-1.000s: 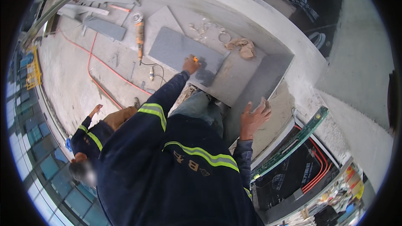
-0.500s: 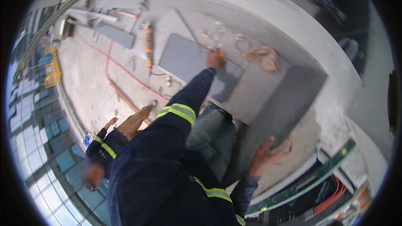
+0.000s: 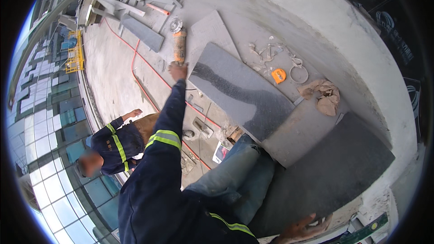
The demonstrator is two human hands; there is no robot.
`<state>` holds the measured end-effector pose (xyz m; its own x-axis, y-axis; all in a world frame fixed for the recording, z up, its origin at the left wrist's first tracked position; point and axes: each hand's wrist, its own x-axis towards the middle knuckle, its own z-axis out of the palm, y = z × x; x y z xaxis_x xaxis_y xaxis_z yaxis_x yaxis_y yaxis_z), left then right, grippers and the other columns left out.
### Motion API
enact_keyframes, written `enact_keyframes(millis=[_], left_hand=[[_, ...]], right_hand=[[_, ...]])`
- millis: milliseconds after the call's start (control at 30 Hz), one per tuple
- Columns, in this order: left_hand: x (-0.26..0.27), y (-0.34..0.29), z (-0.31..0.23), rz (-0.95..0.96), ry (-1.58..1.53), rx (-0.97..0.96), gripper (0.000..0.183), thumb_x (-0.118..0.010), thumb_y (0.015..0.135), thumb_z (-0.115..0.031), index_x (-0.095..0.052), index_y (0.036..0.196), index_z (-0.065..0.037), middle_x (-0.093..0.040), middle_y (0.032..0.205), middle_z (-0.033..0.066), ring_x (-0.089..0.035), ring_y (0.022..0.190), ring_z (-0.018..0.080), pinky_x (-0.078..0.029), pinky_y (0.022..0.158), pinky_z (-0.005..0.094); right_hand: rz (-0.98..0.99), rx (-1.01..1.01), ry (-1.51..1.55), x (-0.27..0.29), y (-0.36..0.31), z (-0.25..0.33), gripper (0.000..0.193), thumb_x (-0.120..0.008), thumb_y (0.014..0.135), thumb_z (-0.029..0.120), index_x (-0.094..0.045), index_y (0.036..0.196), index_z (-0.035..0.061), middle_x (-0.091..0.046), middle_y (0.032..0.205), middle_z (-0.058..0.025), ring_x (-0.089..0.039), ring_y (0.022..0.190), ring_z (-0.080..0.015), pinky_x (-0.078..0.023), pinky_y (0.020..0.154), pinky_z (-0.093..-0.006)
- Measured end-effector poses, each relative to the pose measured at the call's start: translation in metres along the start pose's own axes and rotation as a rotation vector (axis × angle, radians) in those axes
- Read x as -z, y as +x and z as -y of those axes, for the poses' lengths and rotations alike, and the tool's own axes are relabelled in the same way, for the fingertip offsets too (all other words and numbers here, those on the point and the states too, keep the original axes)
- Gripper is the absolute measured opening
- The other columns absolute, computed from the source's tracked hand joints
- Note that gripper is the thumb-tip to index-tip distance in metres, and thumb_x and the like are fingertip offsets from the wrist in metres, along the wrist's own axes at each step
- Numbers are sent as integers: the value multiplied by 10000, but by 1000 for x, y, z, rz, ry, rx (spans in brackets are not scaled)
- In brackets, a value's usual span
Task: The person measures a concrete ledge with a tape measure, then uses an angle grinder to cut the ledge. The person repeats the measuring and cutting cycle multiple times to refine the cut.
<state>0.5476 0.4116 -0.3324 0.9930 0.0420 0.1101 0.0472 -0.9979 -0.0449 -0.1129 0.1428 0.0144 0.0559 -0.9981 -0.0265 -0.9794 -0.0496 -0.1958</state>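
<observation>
My left hand reaches forward and is closed around the rear end of an orange angle grinder, which lies on the concrete with its disc pointing away. To its right lies a grey stone slab with a dark, wet-looking streak. My right hand is low at the right, fingers apart and palm partly up, by the near edge of a large dark slab. It grips nothing that I can see. An orange tape measure rests beyond the streaked slab.
A crumpled brown cloth and a roll of tape lie near the low wall. Red hose crosses the floor at left. Another person is close on my left. A green level is at lower right.
My left hand has left the tape measure and moved left to the grinder. My right hand stays by the dark slab's near edge, its fingers still apart. The view has shifted.
</observation>
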Motion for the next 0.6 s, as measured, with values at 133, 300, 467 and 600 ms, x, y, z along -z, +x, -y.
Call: enact_keyframes(millis=[133, 300, 467, 600], left_hand=[[-31, 96, 23, 77, -95, -102, 1102, -853, 668, -605, -444, 1431, 78, -566, 1362, 261, -515, 1311, 401, -420, 1073, 476], [-101, 155, 13, 283, -26, -295, 1037, -844, 675, -567, -469, 1400, 73, -588, 1319, 226, -564, 1220, 376, -472, 1000, 479], [-118, 164, -67, 258, 24, -354, 981, -839, 672, -517, -478, 1363, 79, -591, 1272, 228, -568, 1168, 375, -473, 976, 480], [-74, 162, -98, 170, 18, -362, 937, -835, 670, -477, -486, 1334, 84, -593, 1234, 230, -572, 1126, 374, -474, 957, 481]], right_hand=[[-98, 53, -42, -10, -3, -3, 591, -538, 1012, 448, -463, 1342, -37, -537, 1200, -213, -561, 1062, -329, -476, 911, -462], [84, 61, -14, 3, 1, -3, 625, -592, 1022, 306, -385, 1431, -119, -427, 1434, -261, -489, 1290, -371, -415, 1068, -460], [13, 33, 282, -11, 7, -2, 696, -744, 850, 139, -401, 1413, -83, -447, 1381, -274, -456, 1261, -409, -395, 1047, -484], [54, 13, 304, -16, 18, 6, 722, -730, 814, 53, -376, 1432, -68, -437, 1364, -276, -453, 1252, -417, -399, 1039, -494]])
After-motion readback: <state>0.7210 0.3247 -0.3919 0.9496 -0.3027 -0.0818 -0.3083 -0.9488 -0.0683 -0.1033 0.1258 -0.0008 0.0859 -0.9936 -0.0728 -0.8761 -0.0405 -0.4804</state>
